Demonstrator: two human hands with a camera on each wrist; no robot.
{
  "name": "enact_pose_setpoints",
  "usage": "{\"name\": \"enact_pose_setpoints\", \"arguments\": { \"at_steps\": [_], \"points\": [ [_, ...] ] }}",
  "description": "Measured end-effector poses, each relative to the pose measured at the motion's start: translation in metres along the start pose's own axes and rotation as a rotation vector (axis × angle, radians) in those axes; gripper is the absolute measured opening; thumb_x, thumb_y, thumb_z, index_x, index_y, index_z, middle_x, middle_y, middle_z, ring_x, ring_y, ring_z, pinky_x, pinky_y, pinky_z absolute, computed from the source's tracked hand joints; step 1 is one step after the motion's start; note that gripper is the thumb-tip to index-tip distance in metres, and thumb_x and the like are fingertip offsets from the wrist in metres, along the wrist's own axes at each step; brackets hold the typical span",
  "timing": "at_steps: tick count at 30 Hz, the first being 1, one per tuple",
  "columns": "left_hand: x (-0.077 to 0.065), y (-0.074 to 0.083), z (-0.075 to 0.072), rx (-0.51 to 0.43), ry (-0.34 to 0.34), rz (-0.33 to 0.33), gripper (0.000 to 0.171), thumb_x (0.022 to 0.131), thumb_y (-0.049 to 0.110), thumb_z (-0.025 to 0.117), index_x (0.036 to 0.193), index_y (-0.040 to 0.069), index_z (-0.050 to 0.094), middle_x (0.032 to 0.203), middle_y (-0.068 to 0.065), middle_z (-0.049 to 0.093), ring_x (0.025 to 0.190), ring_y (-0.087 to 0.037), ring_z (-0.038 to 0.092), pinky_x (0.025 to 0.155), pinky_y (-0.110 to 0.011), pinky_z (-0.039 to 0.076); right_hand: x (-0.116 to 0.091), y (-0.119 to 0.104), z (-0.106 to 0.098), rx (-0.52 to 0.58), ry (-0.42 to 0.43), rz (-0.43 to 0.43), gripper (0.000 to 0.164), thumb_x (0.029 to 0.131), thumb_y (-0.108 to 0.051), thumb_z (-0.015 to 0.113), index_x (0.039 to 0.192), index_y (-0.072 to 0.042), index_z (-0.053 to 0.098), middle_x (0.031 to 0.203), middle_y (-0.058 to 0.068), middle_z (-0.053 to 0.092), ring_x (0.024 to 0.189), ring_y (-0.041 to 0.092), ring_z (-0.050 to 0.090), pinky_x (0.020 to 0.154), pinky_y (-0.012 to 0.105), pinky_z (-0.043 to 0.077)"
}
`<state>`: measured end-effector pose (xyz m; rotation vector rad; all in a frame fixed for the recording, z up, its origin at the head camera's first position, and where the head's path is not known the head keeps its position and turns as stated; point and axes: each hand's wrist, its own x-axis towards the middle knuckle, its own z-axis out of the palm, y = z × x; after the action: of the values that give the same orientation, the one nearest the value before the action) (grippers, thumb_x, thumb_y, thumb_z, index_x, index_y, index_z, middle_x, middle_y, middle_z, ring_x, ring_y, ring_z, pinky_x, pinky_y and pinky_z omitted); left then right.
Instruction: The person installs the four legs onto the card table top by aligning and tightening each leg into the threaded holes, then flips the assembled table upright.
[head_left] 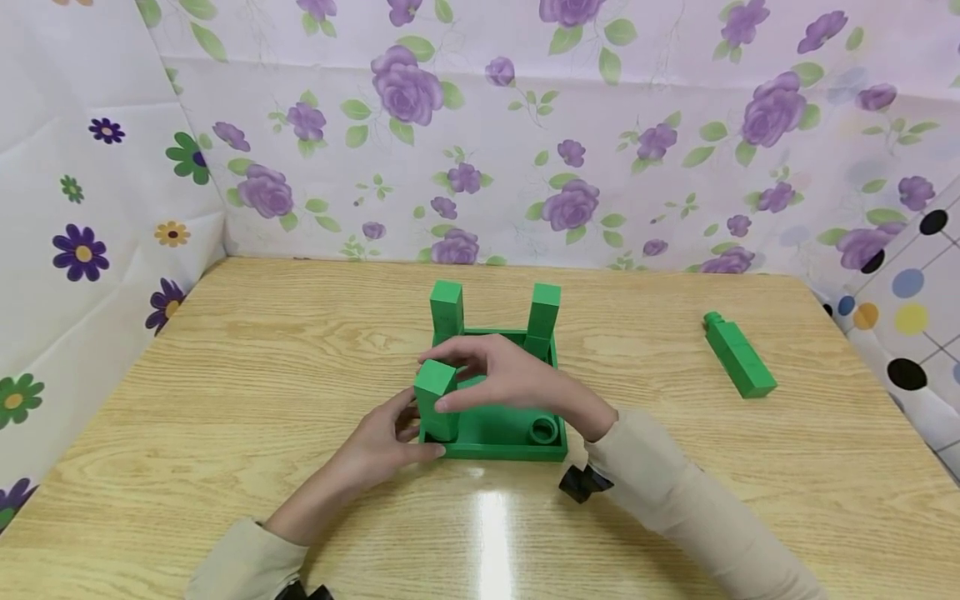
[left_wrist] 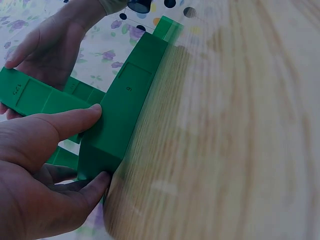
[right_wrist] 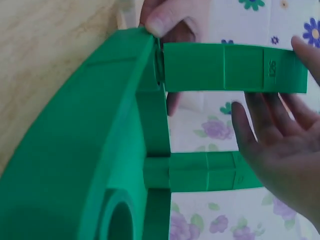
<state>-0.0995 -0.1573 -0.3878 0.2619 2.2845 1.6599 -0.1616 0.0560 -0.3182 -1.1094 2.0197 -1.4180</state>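
Note:
A green square tray-like base (head_left: 501, 452) rests on the table with upright square green legs at its corners. The front-left leg (head_left: 435, 402) stands at its corner; a thin gap shows at its foot in the right wrist view. My right hand (head_left: 510, 373) holds this leg near its upper end, thumb on one side and fingers on the other. My left hand (head_left: 382, 437) grips the base's front-left corner, the thumb (left_wrist: 82, 120) pressing the side wall. At the front-right corner is a round socket (head_left: 543, 430) without a leg.
Two legs stand at the back corners, one left (head_left: 447, 307) and one right (head_left: 544, 310). A loose green leg (head_left: 740, 358) with a round peg end lies on the wooden table (head_left: 645, 333) at the right. Flowered cloth (head_left: 405, 167) hangs behind the table.

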Motion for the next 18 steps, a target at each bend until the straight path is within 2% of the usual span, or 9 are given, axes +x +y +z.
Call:
{"name": "enact_pose_setpoints", "arguments": {
  "at_steps": [6, 10, 14, 18],
  "points": [
    [0.0, -0.001, 0.0, 0.01, 0.005, 0.011, 0.078, 0.082, 0.007, 0.078, 0.148, 0.006, 0.036, 0.137, -0.014, 0.049, 0.126, -0.032, 0.048, 0.107, -0.045, 0.039, 0.0, -0.001, 0.013, -0.118, 0.169, 0.002, 0.043, 0.082, -0.022, 0.08, 0.121, -0.013, 0.063, 0.108, -0.005, 0.064, 0.101, 0.008, 0.059, 0.092, 0.033, 0.05],
    [0.0, -0.001, 0.0, 0.007, 0.009, -0.003, 0.081, 0.081, 0.006, 0.078, 0.15, 0.009, 0.034, 0.141, -0.013, 0.046, 0.128, -0.031, 0.046, 0.107, -0.044, 0.039, 0.0, -0.002, 0.023, -0.163, 0.281, -0.001, 0.037, 0.078, -0.023, 0.084, 0.107, -0.013, 0.064, 0.094, -0.006, 0.065, 0.09, 0.006, 0.061, 0.085, 0.029, 0.053],
    [0.001, -0.002, 0.001, -0.008, 0.011, -0.03, 0.084, 0.081, 0.005, 0.078, 0.151, 0.012, 0.033, 0.145, -0.01, 0.042, 0.129, -0.03, 0.045, 0.105, -0.039, 0.042, 0.0, -0.004, 0.03, -0.214, 0.367, -0.009, 0.037, 0.074, -0.022, 0.086, 0.1, -0.009, 0.062, 0.087, -0.003, 0.062, 0.083, 0.008, 0.062, 0.078, 0.024, 0.055],
    [0.001, -0.002, 0.001, -0.022, 0.003, -0.035, 0.084, 0.081, 0.004, 0.077, 0.151, 0.013, 0.032, 0.145, -0.01, 0.043, 0.128, -0.03, 0.046, 0.102, -0.036, 0.044, 0.0, -0.004, 0.034, -0.304, 0.435, -0.023, 0.039, 0.072, -0.025, 0.087, 0.097, -0.01, 0.061, 0.085, -0.003, 0.059, 0.081, 0.009, 0.063, 0.071, 0.024, 0.056]
  ]
}}
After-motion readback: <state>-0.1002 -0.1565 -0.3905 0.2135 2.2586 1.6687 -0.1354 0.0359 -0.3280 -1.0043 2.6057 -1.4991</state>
